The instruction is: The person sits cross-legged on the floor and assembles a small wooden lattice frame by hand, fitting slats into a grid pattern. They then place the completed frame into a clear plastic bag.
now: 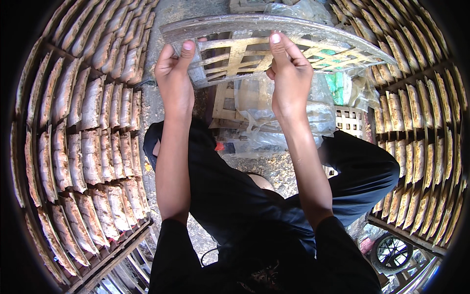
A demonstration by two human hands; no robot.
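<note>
Between loaded racks [115,257], my left hand [177,88] and right hand [293,83] gripped a lattice panel [239,51]. It was bare, unracked.

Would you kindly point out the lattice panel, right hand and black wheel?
Lattice panel [254,23], head view: its upper rail.
Right hand [290,78], head view: below its thumb.
Black wheel [393,253], head view: its spoked centre.

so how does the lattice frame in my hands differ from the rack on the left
The lattice frame is held up by your left hand and right hand; the rack stands beside you. The lattice frame shows open gaps, while the rack is packed with rows of pale, brown-edged pieces. Both appear to be wooden.
</note>
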